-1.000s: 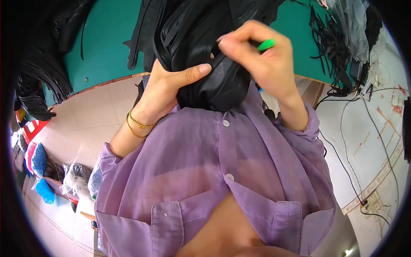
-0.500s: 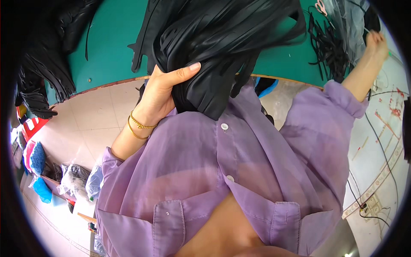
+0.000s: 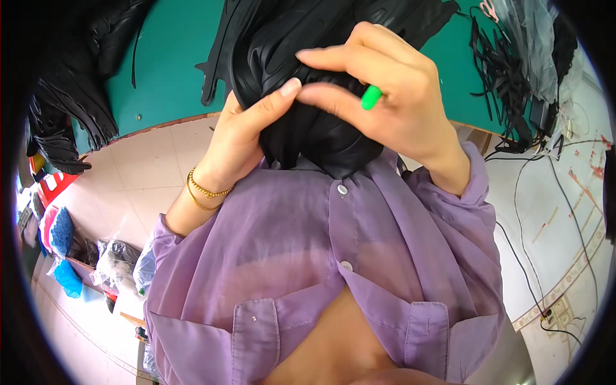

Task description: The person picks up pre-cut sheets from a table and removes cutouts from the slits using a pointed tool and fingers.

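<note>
My left hand [image 3: 247,125] is closed around a gathered bundle of smooth black fabric [image 3: 269,58], thumb lying on top. The bundle spreads over the table edge and hangs down against my shirt. Over its right side is my right hand [image 3: 398,90], its last fingers curled around a slim tool with a bright green end [image 3: 371,97]. The rest of that tool is hidden in the palm. Thumb and forefinger of the right hand reach toward my left thumbtip; the right thumb nearly meets it. Whether they pinch anything fine there I cannot tell.
The green table [image 3: 163,70] has a curved-looking front edge. More black fabric pieces [image 3: 70,96] overhang its left end. Cut black strips [image 3: 497,70], pink-handled scissors [image 3: 489,9] and clear plastic [image 3: 529,38] lie at right. Dark cables [image 3: 523,263] run down the right wall; bagged goods [image 3: 119,266] stand lower left.
My right hand has come in from the far right to the black bundle, with the green-ended tool in it. The bundle's loose right part has settled lower. My left hand keeps its hold.
</note>
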Demonstrator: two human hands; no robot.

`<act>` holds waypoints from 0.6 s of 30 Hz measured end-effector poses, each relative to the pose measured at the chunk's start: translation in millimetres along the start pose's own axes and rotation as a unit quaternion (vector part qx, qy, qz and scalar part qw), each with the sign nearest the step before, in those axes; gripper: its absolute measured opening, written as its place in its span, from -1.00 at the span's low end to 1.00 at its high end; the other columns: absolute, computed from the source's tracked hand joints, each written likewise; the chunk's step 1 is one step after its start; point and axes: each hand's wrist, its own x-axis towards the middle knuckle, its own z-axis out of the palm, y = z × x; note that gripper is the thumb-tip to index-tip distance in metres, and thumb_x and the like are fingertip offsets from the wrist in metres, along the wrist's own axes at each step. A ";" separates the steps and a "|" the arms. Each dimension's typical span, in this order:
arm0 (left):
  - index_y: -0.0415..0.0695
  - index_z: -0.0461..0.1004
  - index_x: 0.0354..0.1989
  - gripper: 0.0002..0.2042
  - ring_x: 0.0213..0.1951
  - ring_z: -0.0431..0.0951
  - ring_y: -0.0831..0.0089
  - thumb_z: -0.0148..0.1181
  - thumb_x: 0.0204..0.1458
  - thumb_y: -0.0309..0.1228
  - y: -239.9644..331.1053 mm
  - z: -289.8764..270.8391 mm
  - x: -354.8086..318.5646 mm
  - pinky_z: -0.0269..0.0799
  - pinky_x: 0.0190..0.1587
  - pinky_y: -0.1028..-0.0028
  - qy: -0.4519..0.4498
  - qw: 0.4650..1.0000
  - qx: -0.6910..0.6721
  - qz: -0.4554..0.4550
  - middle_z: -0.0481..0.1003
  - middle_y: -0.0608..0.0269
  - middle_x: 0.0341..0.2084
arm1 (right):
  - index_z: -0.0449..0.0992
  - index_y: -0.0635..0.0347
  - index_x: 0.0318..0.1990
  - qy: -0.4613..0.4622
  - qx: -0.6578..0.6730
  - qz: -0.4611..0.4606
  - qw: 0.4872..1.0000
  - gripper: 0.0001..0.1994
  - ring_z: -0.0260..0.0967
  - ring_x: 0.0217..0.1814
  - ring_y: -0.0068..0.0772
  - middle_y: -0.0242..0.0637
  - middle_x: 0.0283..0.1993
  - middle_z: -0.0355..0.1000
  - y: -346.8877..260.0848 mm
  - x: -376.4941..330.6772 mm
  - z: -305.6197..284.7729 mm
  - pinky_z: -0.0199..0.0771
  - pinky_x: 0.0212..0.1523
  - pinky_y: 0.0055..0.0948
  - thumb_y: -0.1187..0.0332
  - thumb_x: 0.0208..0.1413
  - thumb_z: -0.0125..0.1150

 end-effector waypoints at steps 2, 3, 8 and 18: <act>-0.26 0.34 0.14 -0.62 0.03 0.45 0.44 0.13 0.15 -0.43 -1.0 -0.3 -0.7 0.38 0.09 0.44 0.009 1.000 -0.007 0.021 0.45 0.18 0.02 | 0.57 0.24 -0.19 0.058 -0.002 -0.054 0.997 -0.70 0.24 -0.49 -0.60 -0.40 -0.50 0.38 10.1 2.3 2.9 0.17 -0.53 -0.61 0.49 -0.16 0.43; -0.26 0.34 0.14 -0.62 0.03 0.45 0.44 0.13 0.15 -0.43 -1.9 -3.3 -0.5 0.38 0.09 0.44 0.012 1.000 -0.008 0.023 0.45 0.18 0.02 | 0.57 0.24 -0.43 0.113 0.018 0.020 0.993 -0.92 0.37 -0.51 -0.43 -0.33 -0.54 0.40 3.5 5.9 -2.8 0.33 -0.50 -0.47 0.48 -0.09 0.36; -0.26 0.37 0.08 -0.67 -0.01 0.50 0.41 0.14 0.14 -0.48 -6.8 -15.2 0.9 0.44 0.08 0.41 0.034 0.997 -0.064 0.026 0.48 0.16 -0.03 | 0.39 0.26 -0.34 0.328 0.355 0.195 0.853 -0.77 0.04 -0.60 -0.81 -0.31 -0.36 0.41 30.3 1.1 -24.1 -0.02 -0.56 -0.80 0.30 0.31 0.00; -0.24 0.38 0.05 -0.69 -0.02 0.49 0.41 0.14 0.13 -0.51 -7.4 -33.7 1.0 0.42 0.07 0.43 0.039 0.996 -0.083 -0.003 0.49 0.17 -0.06 | 0.40 0.30 -0.38 0.483 0.302 0.175 0.803 -0.91 0.05 -0.60 -0.56 -0.35 -0.54 0.20 204.1 -36.1 -352.9 0.06 -0.56 -0.57 0.53 0.13 -0.04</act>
